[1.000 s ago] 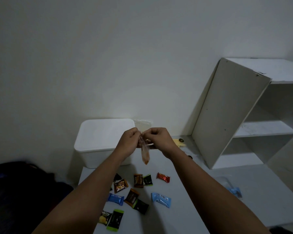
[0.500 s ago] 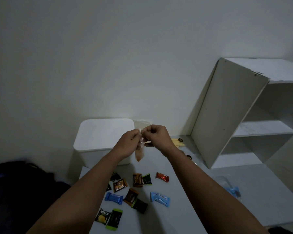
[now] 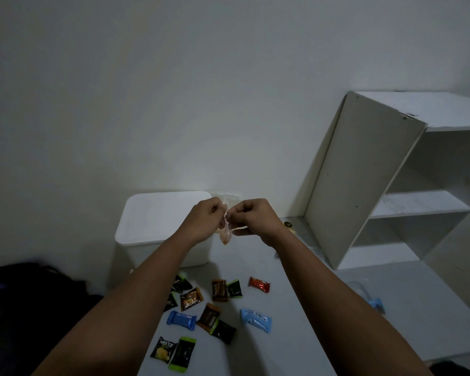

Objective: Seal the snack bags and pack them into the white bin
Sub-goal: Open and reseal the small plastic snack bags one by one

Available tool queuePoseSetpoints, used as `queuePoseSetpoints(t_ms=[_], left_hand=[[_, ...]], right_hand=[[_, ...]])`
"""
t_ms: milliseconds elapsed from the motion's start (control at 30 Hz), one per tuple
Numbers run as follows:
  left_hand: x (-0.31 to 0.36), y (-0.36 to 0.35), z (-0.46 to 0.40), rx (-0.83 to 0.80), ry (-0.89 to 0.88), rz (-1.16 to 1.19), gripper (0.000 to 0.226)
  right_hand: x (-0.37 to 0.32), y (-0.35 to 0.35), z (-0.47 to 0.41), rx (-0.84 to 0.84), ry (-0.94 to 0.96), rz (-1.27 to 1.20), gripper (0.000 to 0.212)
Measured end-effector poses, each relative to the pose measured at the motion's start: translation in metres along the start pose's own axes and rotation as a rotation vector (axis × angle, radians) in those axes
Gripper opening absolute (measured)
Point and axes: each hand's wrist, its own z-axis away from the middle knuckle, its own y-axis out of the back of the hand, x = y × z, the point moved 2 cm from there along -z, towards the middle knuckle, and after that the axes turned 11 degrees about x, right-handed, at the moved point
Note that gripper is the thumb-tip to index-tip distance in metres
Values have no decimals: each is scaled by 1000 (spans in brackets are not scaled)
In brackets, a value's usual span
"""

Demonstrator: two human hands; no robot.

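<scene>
- Since a second ago both hands have drawn closer together and lifted a little, and the small clear bag [image 3: 225,231] hangs shorter between them; the loose snacks on the counter [image 3: 296,321] lie as they did.
- Left hand [image 3: 204,220] and right hand [image 3: 253,216] are both closed, pinching the top edge of the clear bag in mid-air, just in front of the white bin [image 3: 158,223]; the bag's orange-tinted lower end dangles free below the knuckles.
- It looks very light and limp — thin film that will crumple and slide between fingertips; the sensible hold is along the top strip, one pinch at each side, pressing across the seal rather than squeezing the contents.
- Wrapped snacks [image 3: 215,308] below are small foil packets, likely slick and easy to pick up by an edge.
- Hard to read: the fingertips and the seal line are hidden behind the knuckles, so whether the bag is already closed cannot be told; its contents are a blur in dim light.
- White bin appears covered by a lid — its inside is unseen; another clear bag [image 3: 227,197] behind the hands is barely visible.
</scene>
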Motion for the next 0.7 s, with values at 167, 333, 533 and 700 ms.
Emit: queuePoseSetpoints(t_ms=[167, 333, 533, 700], left_hand=[[-3, -10, 7, -4, 17, 28, 30], [-4, -13, 11, 20, -30, 19, 26], [-8, -24, 11, -22, 121, 123, 20], [-24, -40, 13, -163, 191, 130, 11]], right_hand=[[3, 1, -2, 44, 39, -15, 9], [8, 6, -2, -17, -40, -31, 14], [14, 12, -8, -13, -30, 41, 15], [39, 15, -6, 35, -45, 100, 11]])
